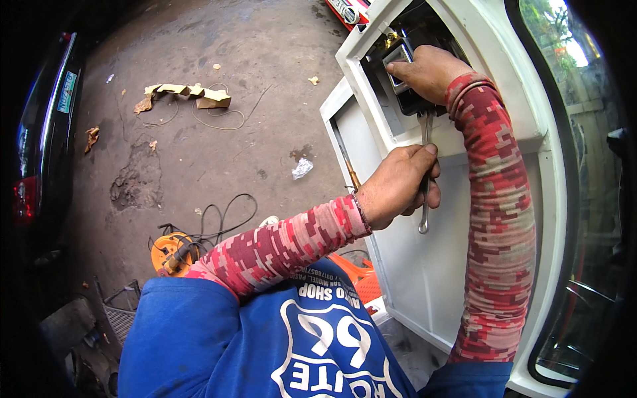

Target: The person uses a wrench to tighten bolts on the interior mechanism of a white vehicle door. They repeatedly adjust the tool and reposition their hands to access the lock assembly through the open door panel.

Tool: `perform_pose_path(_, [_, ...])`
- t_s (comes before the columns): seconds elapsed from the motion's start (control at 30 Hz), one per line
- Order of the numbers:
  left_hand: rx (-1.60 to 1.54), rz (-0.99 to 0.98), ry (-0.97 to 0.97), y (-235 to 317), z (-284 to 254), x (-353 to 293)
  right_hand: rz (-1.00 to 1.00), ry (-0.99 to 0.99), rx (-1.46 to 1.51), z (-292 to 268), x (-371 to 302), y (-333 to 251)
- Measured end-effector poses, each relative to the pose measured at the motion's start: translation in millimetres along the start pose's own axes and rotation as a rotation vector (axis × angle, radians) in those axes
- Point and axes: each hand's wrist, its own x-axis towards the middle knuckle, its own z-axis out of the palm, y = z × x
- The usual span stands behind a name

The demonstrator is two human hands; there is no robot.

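My left hand is closed around the shaft of a metal wrench, which stands upright against the white vehicle door panel. The wrench's top end reaches into a dark opening in the panel. Above it, my right hand presses on a black part with a small metal-framed piece inside that opening, fingers curled over it. Both forearms wear red patterned sleeves. A screwdriver with an amber handle leans on the panel left of my left hand.
Concrete ground spreads to the left, with cardboard scraps, a crumpled wrapper and a black cable. An orange power tool lies near my knee. A dark car stands at far left. A wire basket sits at the lower left.
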Motion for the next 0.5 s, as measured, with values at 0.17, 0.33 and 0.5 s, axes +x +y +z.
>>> perform_pose_path(0.17, [-0.062,-0.025,-0.035,4.2,0.0,0.1,-0.017,-0.011,-0.008,0.1,0.7,1.2])
perform_pose_path(0.33, [0.111,0.015,0.013,1.0,0.9,1.9,0.036,-0.031,-0.039,-2.2,-1.0,-2.4])
perform_pose_path(0.5, [0.085,0.006,0.011,2.5,-2.1,6.9,0.053,-0.016,-0.045,-5.3,-3.0,-6.3])
